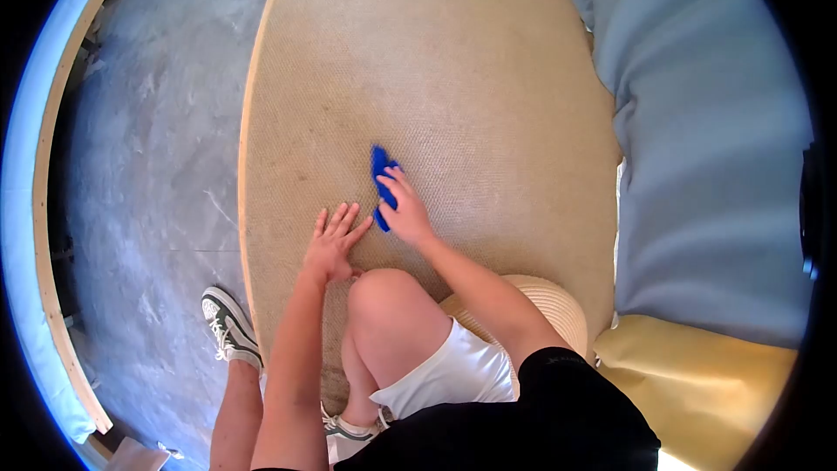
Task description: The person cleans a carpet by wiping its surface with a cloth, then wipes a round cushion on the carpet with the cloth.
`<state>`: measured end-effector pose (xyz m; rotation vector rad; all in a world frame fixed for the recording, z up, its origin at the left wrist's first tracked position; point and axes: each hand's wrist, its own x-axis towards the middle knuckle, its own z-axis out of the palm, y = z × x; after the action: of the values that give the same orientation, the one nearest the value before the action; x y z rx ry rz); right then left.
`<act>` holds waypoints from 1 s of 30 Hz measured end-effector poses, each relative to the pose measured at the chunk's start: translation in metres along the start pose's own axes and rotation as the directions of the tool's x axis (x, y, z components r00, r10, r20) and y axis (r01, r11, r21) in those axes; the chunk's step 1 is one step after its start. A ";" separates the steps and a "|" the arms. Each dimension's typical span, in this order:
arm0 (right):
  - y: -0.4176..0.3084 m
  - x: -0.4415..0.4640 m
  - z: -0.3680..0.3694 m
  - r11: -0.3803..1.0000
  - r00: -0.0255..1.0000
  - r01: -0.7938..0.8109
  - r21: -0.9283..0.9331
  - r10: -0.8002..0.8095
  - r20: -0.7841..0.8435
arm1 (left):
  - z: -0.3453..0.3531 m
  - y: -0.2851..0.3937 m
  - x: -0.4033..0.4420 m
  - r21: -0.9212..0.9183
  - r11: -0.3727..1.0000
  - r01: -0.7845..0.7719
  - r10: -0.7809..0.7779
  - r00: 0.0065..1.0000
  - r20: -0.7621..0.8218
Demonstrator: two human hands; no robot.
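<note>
My right hand is closed on a blue object, perhaps a brush or cloth, pressed against the tan woven mat. Parts of the blue object stick out beyond the fingers and below the palm; its exact shape is hard to make out. Just to the left, my left hand lies on the mat with its fingers spread, holding nothing. Its thumb side points toward the blue object.
A woven round cushion is beside my bent knee. Blue-grey curtain fabric hangs along the right, above yellow fabric. The mat's wooden edge borders the grey floor, where one shoe rests.
</note>
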<state>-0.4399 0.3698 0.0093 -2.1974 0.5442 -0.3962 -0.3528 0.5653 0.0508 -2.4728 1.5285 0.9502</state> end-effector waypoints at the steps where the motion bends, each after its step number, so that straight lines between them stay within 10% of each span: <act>1: -0.015 0.004 0.002 0.989 0.998 -0.001 0.148 -0.008 0.059 | 0.001 -0.001 0.000 -0.010 1.000 -0.015 0.015 1.000 -0.007; 10: 0.065 -0.009 -0.103 0.949 0.810 -0.313 -0.035 0.248 -0.531 | 0.008 -0.010 -0.002 -0.119 0.989 -0.084 0.069 0.990 -0.121; 14: 0.102 -0.034 -0.079 0.900 0.904 -0.303 -0.313 0.167 -0.395 | 0.009 -0.009 -0.001 -0.102 0.991 -0.089 0.076 0.989 -0.128; 23: -0.008 0.015 0.031 0.998 1.000 -0.028 0.062 0.027 0.008 | 0.006 -0.006 -0.003 -0.054 0.995 -0.079 0.073 0.991 -0.110; 30: 0.000 0.030 -0.032 0.986 0.958 -0.126 0.108 0.149 -0.246 | 0.018 -0.020 -0.018 -0.171 0.978 -0.121 0.068 0.955 -0.288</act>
<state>-0.4290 0.3338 0.0317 -2.0187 0.7973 -0.6203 -0.3503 0.5967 0.0411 -2.7912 1.7281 0.8171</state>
